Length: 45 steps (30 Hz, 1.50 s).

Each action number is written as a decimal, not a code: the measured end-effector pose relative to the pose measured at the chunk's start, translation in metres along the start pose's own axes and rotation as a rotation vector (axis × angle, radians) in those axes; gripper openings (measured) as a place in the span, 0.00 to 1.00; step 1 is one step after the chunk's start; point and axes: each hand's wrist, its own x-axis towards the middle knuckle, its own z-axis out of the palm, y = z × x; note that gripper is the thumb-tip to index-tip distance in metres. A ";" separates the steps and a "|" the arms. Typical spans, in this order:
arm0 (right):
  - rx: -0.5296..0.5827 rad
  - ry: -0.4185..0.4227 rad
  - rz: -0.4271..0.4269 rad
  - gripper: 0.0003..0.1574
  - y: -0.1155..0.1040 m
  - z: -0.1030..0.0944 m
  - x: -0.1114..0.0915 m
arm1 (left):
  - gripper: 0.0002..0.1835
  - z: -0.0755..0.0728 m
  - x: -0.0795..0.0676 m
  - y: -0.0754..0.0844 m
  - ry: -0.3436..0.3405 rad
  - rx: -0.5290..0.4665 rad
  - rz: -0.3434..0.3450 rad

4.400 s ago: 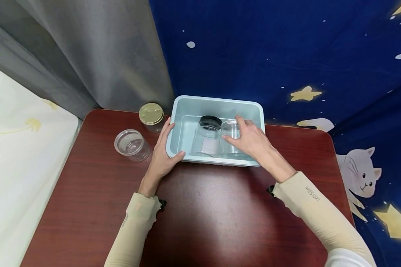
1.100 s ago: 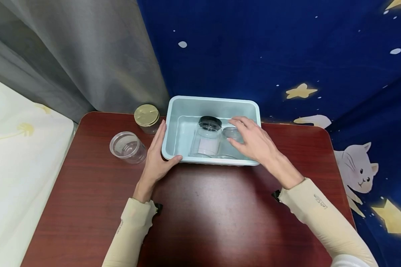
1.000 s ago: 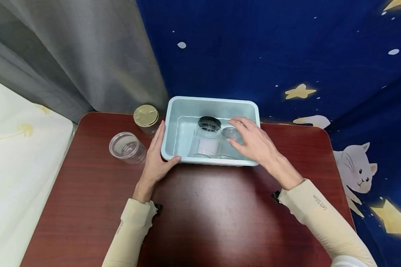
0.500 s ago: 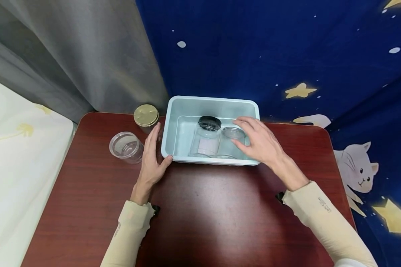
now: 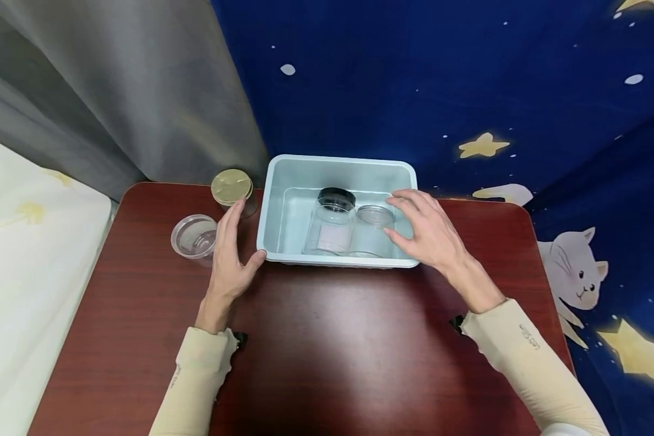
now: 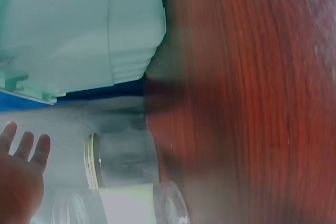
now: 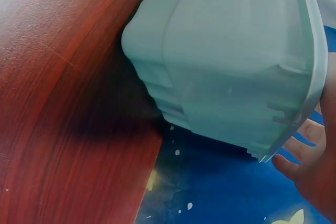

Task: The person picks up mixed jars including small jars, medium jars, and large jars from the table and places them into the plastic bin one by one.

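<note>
My left hand (image 5: 230, 266) hovers beside the left end of a pale blue plastic bin (image 5: 338, 261), fingers extended and holding nothing. Its fingertips overlap a gold-lidded clear jar (image 5: 231, 186) in the head view. An uncapped clear jar (image 5: 192, 235) stands just left of that hand and is partly covered by it. Over the bin's right side, my right hand (image 5: 433, 236) is spread with a gap between thumb and fingers. Inside the bin, a clear jar with a black lid (image 5: 336, 197) and another clear jar (image 5: 373, 233) sit side by side, nearest the right hand.
A dark red wooden table (image 5: 327, 351) carries everything. Behind it hang a grey curtain (image 5: 185, 91) and a blue starry curtain (image 5: 349, 79), close to the bin's back rim. White cloth (image 5: 27, 290) lies along the left edge.
Earlier my right hand gripped the right-hand jar in the bin; it has let go and drawn right. My left hand has come off the bin's left rim and moved left towards the table jars.
</note>
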 end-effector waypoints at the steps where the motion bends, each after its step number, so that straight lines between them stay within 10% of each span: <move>1: 0.004 0.004 0.003 0.35 0.001 0.001 -0.001 | 0.52 -0.003 0.000 0.000 0.000 0.005 0.001; 21: 0.057 0.038 0.114 0.48 0.011 0.002 -0.019 | 0.46 -0.034 0.017 -0.006 0.030 0.073 0.122; 45: 0.141 -0.029 0.190 0.59 0.008 0.004 -0.042 | 0.45 -0.072 0.006 -0.039 0.041 0.187 0.021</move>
